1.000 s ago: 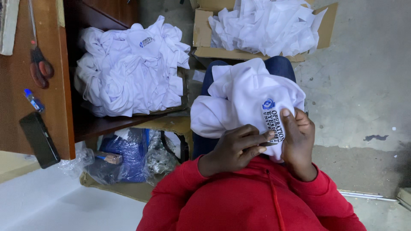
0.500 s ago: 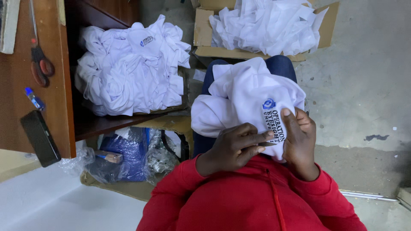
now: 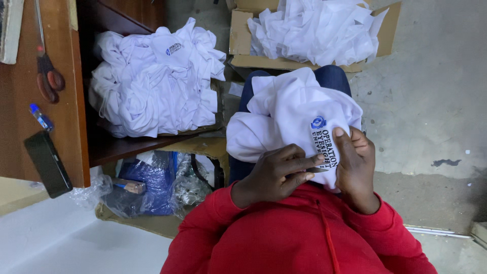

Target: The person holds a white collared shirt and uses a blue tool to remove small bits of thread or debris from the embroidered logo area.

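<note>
A white garment (image 3: pixel 289 109) with a blue and black embroidered badge lies bunched on my lap. My right hand (image 3: pixel 355 165) grips its near edge, thumb pressed beside the badge. My left hand (image 3: pixel 274 175) pinches a small dark pointed metal tool (image 3: pixel 317 170), its tip touching the cloth just under the badge. My red sleeves and chest fill the bottom of the view.
A pile of white garments (image 3: pixel 157 81) sits on a wooden shelf at left. A cardboard box (image 3: pixel 238 40) holding more white garments stands beyond my knees. Scissors (image 3: pixel 48 71), a pen (image 3: pixel 40 116) and a black phone (image 3: pixel 48 162) lie on the wooden top. Plastic bags (image 3: pixel 147 182) sit underneath.
</note>
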